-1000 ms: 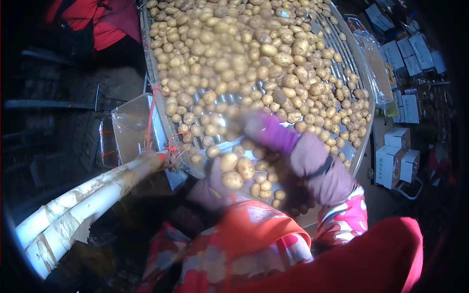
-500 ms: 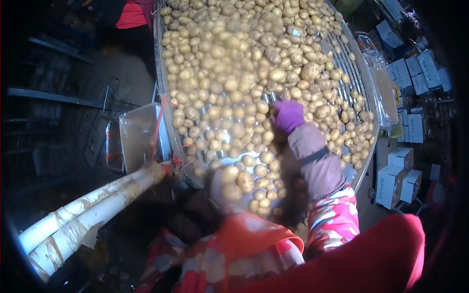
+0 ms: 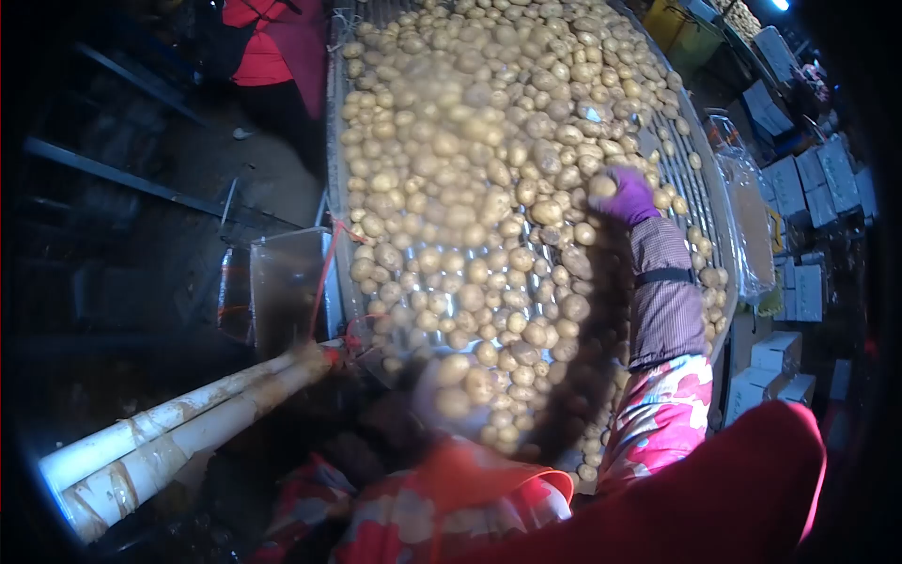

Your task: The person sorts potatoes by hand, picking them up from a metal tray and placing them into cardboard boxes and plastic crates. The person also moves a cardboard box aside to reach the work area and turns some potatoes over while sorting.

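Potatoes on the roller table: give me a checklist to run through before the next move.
1. Right hand has its potato: ok, the fingers appear closed around it.
2. Three potatoes at the left hand: ok, all three show.
3. Left hand's fingers secure around them: cannot tell, the hand is blurred and partly hidden.
4. Co-worker clear of the hands: ok, stands beyond the table's left edge, with no other hand near.
5. Bare space on the roller table: not ok, potatoes crowd most of it; some bars show at the right.
6. Underside of the right hand's potato sound: cannot tell, hidden.
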Action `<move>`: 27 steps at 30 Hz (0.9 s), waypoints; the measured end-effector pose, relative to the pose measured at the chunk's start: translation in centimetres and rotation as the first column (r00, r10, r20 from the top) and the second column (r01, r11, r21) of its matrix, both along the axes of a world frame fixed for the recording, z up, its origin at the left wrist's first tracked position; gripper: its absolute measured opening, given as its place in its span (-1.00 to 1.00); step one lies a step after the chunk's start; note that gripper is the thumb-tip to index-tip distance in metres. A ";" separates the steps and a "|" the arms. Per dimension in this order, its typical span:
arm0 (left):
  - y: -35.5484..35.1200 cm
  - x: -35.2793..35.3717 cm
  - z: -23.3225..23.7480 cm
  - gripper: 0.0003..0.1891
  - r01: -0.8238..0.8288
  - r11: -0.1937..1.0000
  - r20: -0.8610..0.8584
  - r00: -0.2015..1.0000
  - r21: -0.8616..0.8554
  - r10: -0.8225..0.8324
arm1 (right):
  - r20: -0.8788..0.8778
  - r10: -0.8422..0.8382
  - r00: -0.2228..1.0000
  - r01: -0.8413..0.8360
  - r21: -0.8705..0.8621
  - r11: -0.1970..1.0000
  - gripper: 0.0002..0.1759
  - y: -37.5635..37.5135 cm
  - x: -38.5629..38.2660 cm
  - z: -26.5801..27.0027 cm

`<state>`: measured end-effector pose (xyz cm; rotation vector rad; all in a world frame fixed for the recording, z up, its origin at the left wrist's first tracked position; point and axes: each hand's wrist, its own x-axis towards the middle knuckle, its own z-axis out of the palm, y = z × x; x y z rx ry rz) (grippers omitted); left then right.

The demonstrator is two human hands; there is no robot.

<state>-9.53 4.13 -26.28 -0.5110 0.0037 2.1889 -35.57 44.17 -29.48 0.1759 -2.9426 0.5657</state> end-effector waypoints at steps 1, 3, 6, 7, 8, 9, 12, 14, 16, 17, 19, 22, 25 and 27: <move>0.0 0.0 0.0 -0.56 -0.002 1.000 -0.003 1.000 -0.008 0.002 | 0.311 -0.031 0.950 0.017 0.048 0.999 -0.47 -0.6 -0.8 0.2; -0.4 0.0 -0.1 -0.56 -0.017 1.000 -0.022 1.000 -0.012 0.017 | 0.545 0.011 0.838 0.072 -0.130 0.989 -0.39 -1.2 -1.1 0.6; -0.6 0.1 -0.3 -0.55 -0.029 0.999 -0.006 1.000 -0.016 0.028 | 0.470 0.008 0.883 0.065 -0.140 0.988 -0.27 -0.6 0.6 -0.7; -0.6 0.1 -0.2 -0.55 -0.026 1.000 -0.008 1.000 -0.014 0.026 | 0.425 0.023 0.905 0.027 -0.112 0.993 -0.21 -0.5 1.0 -0.4; -0.7 0.2 -0.1 -0.54 -0.022 1.000 -0.003 1.000 -0.012 0.022 | 0.386 -0.011 0.923 0.032 -0.048 0.998 -0.15 -0.6 1.9 -0.4; -0.8 0.2 0.1 -0.54 -0.020 1.000 -0.007 1.000 -0.011 0.019 | 0.378 -0.007 0.926 0.022 -0.035 0.999 -0.15 -1.2 2.8 0.1; -1.0 0.6 0.6 -0.53 -0.003 1.000 -0.013 1.000 -0.012 0.003 | 0.561 0.023 0.828 0.108 -0.198 0.974 -0.33 -3.4 5.5 2.8; -1.2 1.2 1.3 -0.52 0.010 1.000 -0.019 1.000 -0.010 -0.010 | 0.525 0.150 0.838 -0.059 -0.186 0.981 -0.29 -2.8 7.2 -1.7; -1.6 1.6 1.8 -0.51 0.017 1.000 -0.021 1.000 -0.012 -0.017 | 0.454 0.204 0.868 -0.130 -0.188 0.973 -0.25 -5.8 10.0 -2.1; -1.8 2.1 2.0 -0.50 0.020 1.000 -0.017 1.000 -0.018 -0.020 | 0.374 0.190 0.908 -0.138 -0.162 0.977 -0.23 -7.5 11.7 -2.2; -2.4 3.1 2.3 -0.51 0.022 0.997 -0.055 0.998 -0.076 -0.026 | 0.319 0.088 0.944 -0.068 -0.072 0.995 -0.24 -10.4 14.7 -0.7; -3.3 3.1 5.6 -0.52 -0.029 0.973 -0.326 0.944 -0.228 -0.048 | 0.137 0.054 0.989 -0.057 0.015 0.998 -0.31 -12.9 18.6 0.5; -4.2 4.9 4.3 -0.53 -0.045 0.988 -0.213 0.977 -0.150 0.012 | 0.157 0.046 0.987 -0.038 -0.054 0.998 -0.31 -14.9 21.2 -0.8; -5.4 6.8 3.5 -0.57 -0.098 0.991 -0.154 0.985 -0.088 0.083 | 0.236 0.079 0.969 -0.045 -0.147 0.988 -0.23 -15.7 22.2 -1.5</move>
